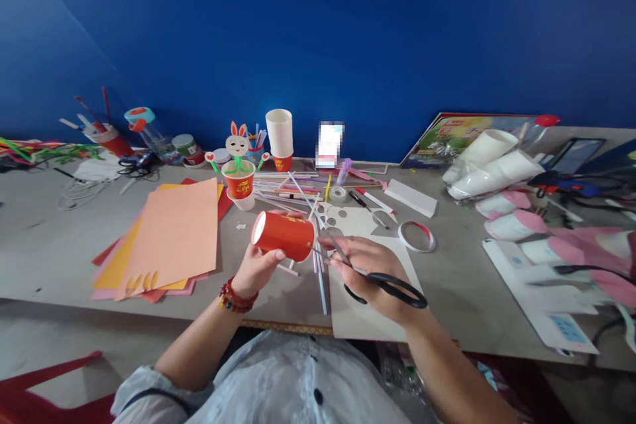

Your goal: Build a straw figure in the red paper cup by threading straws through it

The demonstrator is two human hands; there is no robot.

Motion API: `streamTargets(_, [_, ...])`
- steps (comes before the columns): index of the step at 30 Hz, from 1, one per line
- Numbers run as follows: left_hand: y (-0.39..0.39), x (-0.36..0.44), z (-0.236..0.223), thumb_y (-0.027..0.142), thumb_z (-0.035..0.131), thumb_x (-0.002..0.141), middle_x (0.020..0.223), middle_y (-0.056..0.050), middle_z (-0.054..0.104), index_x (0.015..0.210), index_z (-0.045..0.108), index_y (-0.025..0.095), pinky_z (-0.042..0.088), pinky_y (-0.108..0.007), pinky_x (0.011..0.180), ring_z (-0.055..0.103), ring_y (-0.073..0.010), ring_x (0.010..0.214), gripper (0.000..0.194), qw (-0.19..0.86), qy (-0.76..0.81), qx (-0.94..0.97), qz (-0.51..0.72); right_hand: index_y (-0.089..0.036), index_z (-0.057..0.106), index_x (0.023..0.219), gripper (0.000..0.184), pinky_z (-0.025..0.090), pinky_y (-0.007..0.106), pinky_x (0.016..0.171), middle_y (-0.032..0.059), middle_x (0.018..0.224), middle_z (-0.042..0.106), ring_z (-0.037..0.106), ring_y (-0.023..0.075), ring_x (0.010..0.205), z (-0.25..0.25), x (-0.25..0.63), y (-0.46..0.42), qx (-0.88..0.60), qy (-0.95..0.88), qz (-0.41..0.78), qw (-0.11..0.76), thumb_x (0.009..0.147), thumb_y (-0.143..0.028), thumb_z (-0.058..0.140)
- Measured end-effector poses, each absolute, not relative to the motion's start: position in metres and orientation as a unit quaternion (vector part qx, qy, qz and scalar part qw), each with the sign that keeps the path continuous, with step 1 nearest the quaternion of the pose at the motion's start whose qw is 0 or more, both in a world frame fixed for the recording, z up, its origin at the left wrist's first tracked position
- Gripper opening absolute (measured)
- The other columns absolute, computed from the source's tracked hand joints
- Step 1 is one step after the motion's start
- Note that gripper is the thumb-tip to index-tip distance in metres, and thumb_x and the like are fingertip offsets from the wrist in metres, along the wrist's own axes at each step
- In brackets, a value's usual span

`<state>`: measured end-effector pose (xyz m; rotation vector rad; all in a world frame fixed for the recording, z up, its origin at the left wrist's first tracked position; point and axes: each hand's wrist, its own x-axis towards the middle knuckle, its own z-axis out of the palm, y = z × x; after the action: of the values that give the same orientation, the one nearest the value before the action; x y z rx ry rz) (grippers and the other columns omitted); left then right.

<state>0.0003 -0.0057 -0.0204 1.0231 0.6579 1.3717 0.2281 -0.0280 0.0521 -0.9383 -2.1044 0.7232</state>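
Observation:
Above the table, my left hand [258, 268] is wrapped round a red paper cup [283, 235] with gold lettering. The cup lies sideways, its white bottom facing left and its rim toward my right hand. Scissors [392, 283] with black handles are gripped in my right hand [370, 271]. Their blades point left and reach the cup's rim; whether they cut into it I cannot make out. Beneath my right hand lies a sheet of white card [375, 318] with round holes cut in its upper part.
Coloured paper sheets [183, 232] are stacked on the left. Behind the cup stand a rabbit-faced cup figure [240, 179] and a stack of white cups [279, 132]. Straws [298, 185], a tape roll [416, 236] and a white folded strip [411, 197] lie around. Bagged cups [497, 165] sit at right.

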Motion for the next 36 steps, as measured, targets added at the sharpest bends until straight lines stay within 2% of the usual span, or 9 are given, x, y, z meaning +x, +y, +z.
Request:
streamTargets(5, [-0.007, -0.001, -0.013, 0.04, 0.08, 0.075, 0.107, -0.012, 0.073, 0.121, 0.062, 0.018, 0.056, -0.045, 0.092, 0.068, -0.0296, 0.105, 0.054, 0.635, 0.285, 0.456, 0.554, -0.025, 0.07, 0.09, 0.019, 0.051, 0.032, 0.082, 0.0057, 0.11, 0.076, 0.07, 0.0226, 0.103, 0.052, 0.23, -0.023, -0.323, -0.872, 0.194, 0.311, 0.097, -0.023, 0.052])
streamTargets(9, [-0.009, -0.004, -0.015, 0.043, 0.08, 0.075, 0.102, -0.011, 0.074, 0.12, 0.064, 0.016, 0.058, -0.04, 0.081, 0.07, -0.0274, 0.093, 0.055, 0.624, 0.316, 0.467, 0.541, -0.023, 0.069, 0.083, 0.028, 0.05, 0.03, 0.072, 0.0045, 0.086, 0.076, 0.071, 0.0203, 0.086, 0.05, 0.226, -0.023, -0.336, -0.862, 0.234, 0.299, 0.1, -0.028, 0.047])
streamTargets(12, [-0.01, -0.007, -0.02, 0.037, 0.085, 0.07, 0.098, -0.01, 0.074, 0.117, 0.065, 0.018, 0.058, -0.038, 0.079, 0.07, -0.0262, 0.086, 0.055, 0.575, 0.344, 0.489, 0.558, -0.024, 0.069, 0.074, 0.036, 0.05, 0.029, 0.066, 0.0028, 0.073, 0.072, 0.069, 0.0187, 0.072, 0.043, 0.219, -0.025, -0.394, -0.8, 0.312, 0.329, 0.1, -0.034, 0.047])
streamTargets(16, [-0.009, -0.006, -0.018, 0.029, 0.087, 0.066, 0.117, -0.012, 0.068, 0.121, 0.06, 0.021, 0.052, -0.047, 0.098, 0.065, -0.0315, 0.109, 0.062, 0.477, 0.311, 0.565, 0.597, -0.026, 0.075, 0.086, 0.028, 0.057, 0.034, 0.072, 0.0032, 0.08, 0.077, 0.074, 0.0236, 0.079, 0.03, 0.206, -0.029, -0.443, -0.635, 0.478, 0.414, 0.095, -0.042, 0.054])
streamTargets(19, [-0.008, -0.005, -0.014, 0.03, 0.089, 0.064, 0.127, -0.013, 0.061, 0.122, 0.056, 0.024, 0.045, -0.055, 0.105, 0.058, -0.035, 0.122, 0.066, 0.417, 0.261, 0.609, 0.622, -0.024, 0.077, 0.087, 0.028, 0.06, 0.036, 0.072, 0.0045, 0.075, 0.077, 0.075, 0.0253, 0.078, 0.025, 0.201, -0.031, -0.474, -0.553, 0.532, 0.432, 0.091, -0.045, 0.059])
streamTargets(23, [-0.007, -0.006, -0.013, 0.036, 0.088, 0.066, 0.136, -0.014, 0.055, 0.124, 0.053, 0.027, 0.039, -0.06, 0.108, 0.051, -0.0365, 0.13, 0.068, 0.396, 0.231, 0.627, 0.63, -0.023, 0.078, 0.089, 0.026, 0.06, 0.031, 0.064, 0.0052, 0.088, 0.078, 0.073, 0.0202, 0.072, 0.026, 0.208, -0.032, -0.448, -0.566, 0.541, 0.432, 0.089, -0.043, 0.062])
streamTargets(27, [-0.005, -0.008, -0.011, 0.038, 0.088, 0.067, 0.144, -0.014, 0.049, 0.123, 0.054, 0.03, 0.04, -0.061, 0.107, 0.048, -0.0377, 0.134, 0.066, 0.392, 0.233, 0.631, 0.628, -0.021, 0.077, 0.075, 0.027, 0.057, 0.027, 0.056, 0.0074, 0.103, 0.076, 0.069, 0.0153, 0.065, 0.033, 0.219, -0.029, -0.429, -0.54, 0.548, 0.473, 0.089, -0.037, 0.06])
streamTargets(32, [-0.003, -0.014, -0.011, 0.025, 0.093, 0.059, 0.148, -0.011, 0.044, 0.127, 0.054, 0.038, 0.042, -0.063, 0.106, 0.046, -0.0397, 0.136, 0.079, 0.329, 0.212, 0.707, 0.589, -0.019, 0.077, 0.089, 0.029, 0.056, 0.026, 0.048, 0.0112, 0.107, 0.075, 0.07, 0.0178, 0.066, 0.042, 0.215, -0.025, -0.394, -0.453, 0.633, 0.488, 0.086, -0.043, 0.063])
streamTargets(36, [-0.004, -0.021, -0.01, 0.018, 0.093, 0.055, 0.155, -0.01, 0.035, 0.134, 0.053, 0.042, 0.045, -0.061, 0.106, 0.042, -0.042, 0.139, 0.091, 0.259, 0.207, 0.778, 0.534, -0.019, 0.073, 0.082, 0.034, 0.057, 0.028, 0.049, 0.0109, 0.108, 0.075, 0.073, 0.0205, 0.071, 0.041, 0.207, -0.021, -0.353, -0.432, 0.697, 0.45, 0.087, -0.051, 0.062])
